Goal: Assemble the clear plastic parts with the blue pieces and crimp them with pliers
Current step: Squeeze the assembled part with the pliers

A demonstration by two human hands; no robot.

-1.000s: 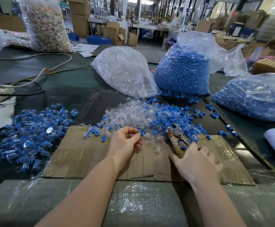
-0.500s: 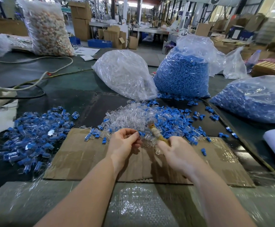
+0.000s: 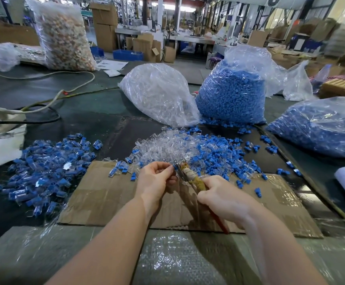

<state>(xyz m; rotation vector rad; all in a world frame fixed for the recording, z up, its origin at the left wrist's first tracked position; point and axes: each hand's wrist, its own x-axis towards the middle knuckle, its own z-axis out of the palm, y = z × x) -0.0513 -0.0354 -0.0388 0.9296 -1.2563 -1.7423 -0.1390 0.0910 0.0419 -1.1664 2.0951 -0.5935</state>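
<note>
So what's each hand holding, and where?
Right hand grips the pliers by their handles; left hand pinches a small blue-and-clear part at the pliers' nose.

A second ago my right hand (image 3: 227, 199) lay flat over the pliers (image 3: 190, 176) on the cardboard (image 3: 106, 198). Since then it has closed round the handles and lifted the tool. The nose has swung toward 10 o'clock and now meets the small piece (image 3: 175, 166) pinched in my left hand (image 3: 157, 182). One red handle now sticks out at 5 o'clock below the right hand.
</note>
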